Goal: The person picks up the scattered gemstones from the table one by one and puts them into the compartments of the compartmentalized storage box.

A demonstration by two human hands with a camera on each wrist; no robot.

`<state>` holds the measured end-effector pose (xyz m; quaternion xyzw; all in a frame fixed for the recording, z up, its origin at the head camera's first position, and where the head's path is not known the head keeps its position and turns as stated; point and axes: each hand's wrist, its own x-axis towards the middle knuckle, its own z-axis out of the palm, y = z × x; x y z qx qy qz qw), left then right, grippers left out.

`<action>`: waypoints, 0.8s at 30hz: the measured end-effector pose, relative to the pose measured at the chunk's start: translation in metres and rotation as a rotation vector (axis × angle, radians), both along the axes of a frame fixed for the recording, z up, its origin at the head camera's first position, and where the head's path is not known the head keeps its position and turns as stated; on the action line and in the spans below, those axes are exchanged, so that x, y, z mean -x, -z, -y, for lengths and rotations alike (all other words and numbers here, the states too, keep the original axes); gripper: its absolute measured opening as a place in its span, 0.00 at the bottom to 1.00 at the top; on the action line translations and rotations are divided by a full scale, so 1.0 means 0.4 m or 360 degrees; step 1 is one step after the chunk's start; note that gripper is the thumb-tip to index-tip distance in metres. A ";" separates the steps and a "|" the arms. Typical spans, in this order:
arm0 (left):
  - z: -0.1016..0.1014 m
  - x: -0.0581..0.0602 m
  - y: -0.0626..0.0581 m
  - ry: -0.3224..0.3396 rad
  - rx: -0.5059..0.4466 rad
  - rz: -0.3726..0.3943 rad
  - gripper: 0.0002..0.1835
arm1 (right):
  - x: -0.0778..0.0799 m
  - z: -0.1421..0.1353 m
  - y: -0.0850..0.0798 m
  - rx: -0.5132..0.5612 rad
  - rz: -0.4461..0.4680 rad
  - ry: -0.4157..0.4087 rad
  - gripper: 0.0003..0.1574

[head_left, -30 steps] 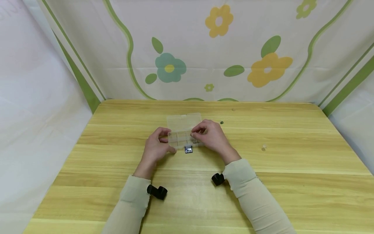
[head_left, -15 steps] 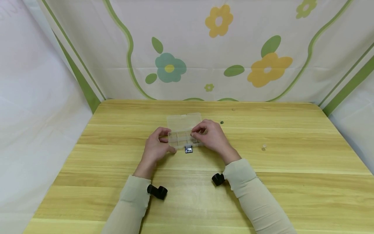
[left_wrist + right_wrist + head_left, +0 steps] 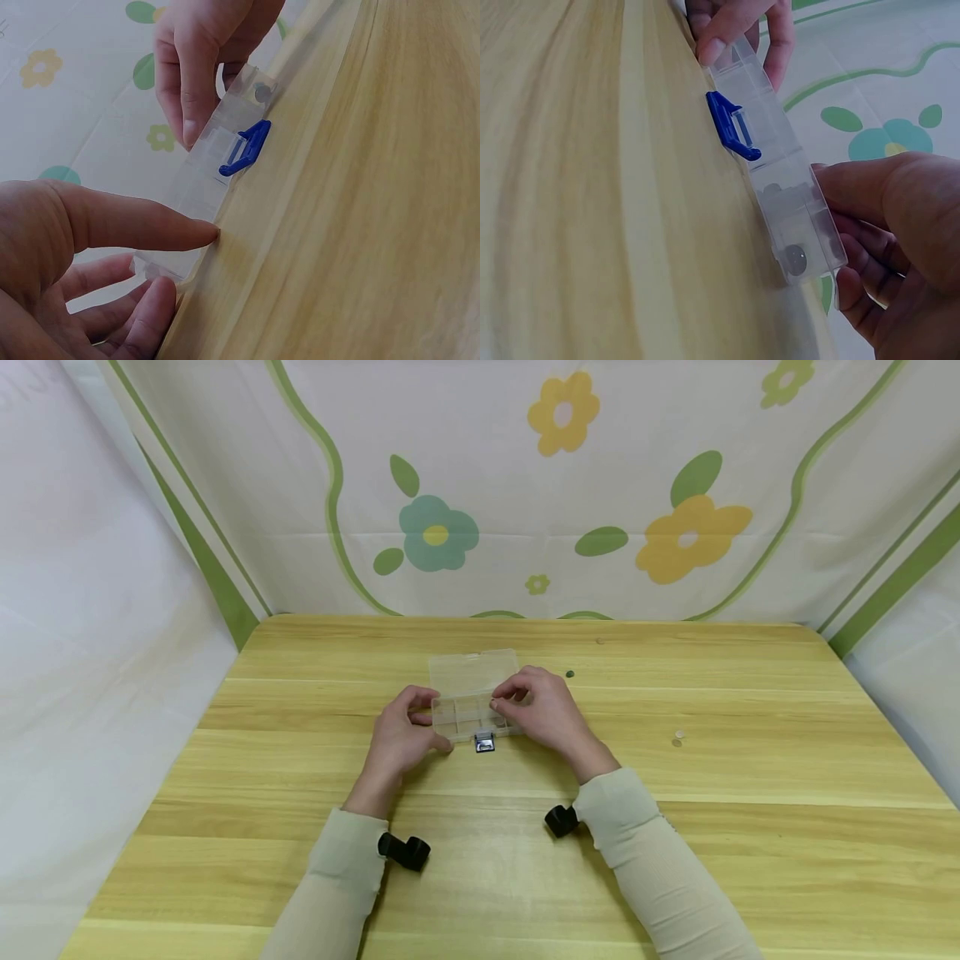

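Note:
A clear plastic compartment box (image 3: 467, 716) lies on the table, its lid (image 3: 467, 673) raised at the back and its blue latch (image 3: 724, 126) swung down in front. At the left end, my left hand (image 3: 399, 731) grips the box between thumb and fingers. My right hand (image 3: 553, 714) is over the right-hand compartments with thumb and forefinger tips together in a pinch; I cannot tell what small thing is between them. A round, glassy bead-like piece (image 3: 796, 259) sits in the right end compartment, with a smaller one (image 3: 772, 190) beside it.
On the wooden table (image 3: 480, 860), a small dark green piece (image 3: 570, 674) lies behind my right hand. Small clear round pieces (image 3: 678, 736) lie farther right, and another clear piece (image 3: 599, 642) is near the back edge. A flowered cloth (image 3: 495, 468) hangs behind the table.

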<state>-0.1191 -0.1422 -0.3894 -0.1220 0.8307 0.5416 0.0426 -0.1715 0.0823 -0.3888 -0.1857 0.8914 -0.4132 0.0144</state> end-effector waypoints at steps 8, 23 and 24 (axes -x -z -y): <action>0.001 -0.001 0.002 -0.0005 -0.0014 -0.0003 0.41 | -0.004 -0.011 -0.004 0.0075 0.0064 0.0015 0.07; 0.000 -0.003 0.002 0.0001 -0.0015 -0.0001 0.41 | -0.021 -0.076 -0.003 0.0169 0.0125 0.0009 0.08; 0.000 -0.003 0.002 0.0006 -0.0010 -0.0005 0.41 | -0.023 -0.085 -0.003 0.0163 0.0126 0.0015 0.08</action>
